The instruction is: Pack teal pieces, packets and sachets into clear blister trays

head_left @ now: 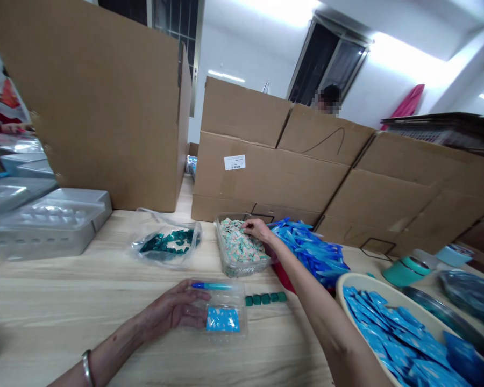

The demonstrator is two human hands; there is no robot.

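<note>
Plastic clamshell (237, 301), blue sachet (222, 319) inside

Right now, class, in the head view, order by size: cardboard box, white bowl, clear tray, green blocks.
Cardboard box, white bowl, clear tray, green blocks. Bowl is nearer the camera, so that rank is unsure.

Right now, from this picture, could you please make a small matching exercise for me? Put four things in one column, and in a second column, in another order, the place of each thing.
Things:
1. Left hand
2. Right hand
3. Small green blocks
4. Blue packets

Places:
A. Inside a cream bowl
B. In a row on the wooden table
C. Touching a clear plastic tray
D. On pale packets in a clear tub

Right pairs: 1-C, 2-D, 3-B, 4-A
</note>
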